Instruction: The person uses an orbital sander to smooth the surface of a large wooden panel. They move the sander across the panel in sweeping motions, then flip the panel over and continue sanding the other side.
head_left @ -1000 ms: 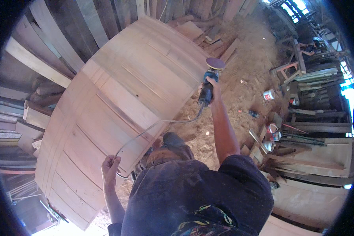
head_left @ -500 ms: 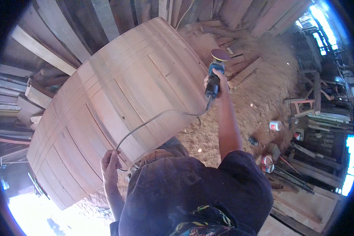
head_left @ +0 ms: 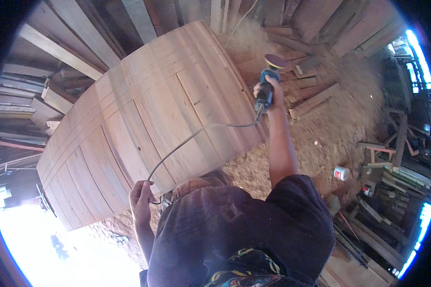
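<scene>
A large wooden door panel point(head_left: 124, 110) with long grooves lies in front of me. My right hand point(head_left: 274, 93) is wrapped round a blue and black power sander point(head_left: 265, 93), held past the panel's right edge with its round disc point(head_left: 276, 61) at the upper end, apart from the wood. From the tool's lower end a grey cord point(head_left: 191, 137) runs left across the panel. My left hand point(head_left: 141, 196) pinches this cord near the panel's near edge.
Stacked boards point(head_left: 57, 48) lean behind and to the left of the panel. Dusty ground point(head_left: 321, 129) with wood scraps point(head_left: 316, 100) stretches to the right. A white bucket point(head_left: 340, 173) stands there, and more timber point(head_left: 383, 244) lies at far right.
The view has turned a little, so the panel and surroundings appear shifted. The sander is still in my right hand, slightly lower and further right in the picture. My left hand keeps hold of the cord.
</scene>
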